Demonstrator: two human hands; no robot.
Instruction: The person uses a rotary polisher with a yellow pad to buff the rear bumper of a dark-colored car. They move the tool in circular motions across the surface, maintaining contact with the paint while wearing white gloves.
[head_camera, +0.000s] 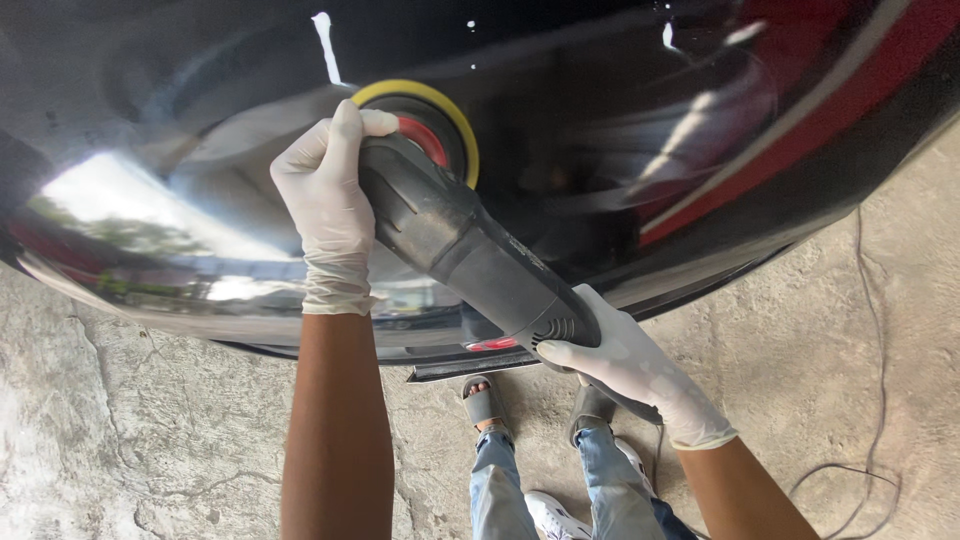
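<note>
I see the polisher (470, 250) in the middle of the frame, its yellow pad (425, 120) pressed flat on the glossy black car panel (600, 120). My left hand (330, 205), gloved white, is closed over the polisher head. My right hand (625, 365) is wrapped around the rear handle. A cord (880, 400) lies on the concrete floor (130, 430) at lower right.

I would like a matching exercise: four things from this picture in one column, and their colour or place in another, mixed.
1. left hand
2. right hand
3. foam pad
4. car panel

a. glossy black
b. yellow
c. on the head of the polisher
d. on the rear handle of the polisher

Pairs: 1-c, 2-d, 3-b, 4-a
</note>
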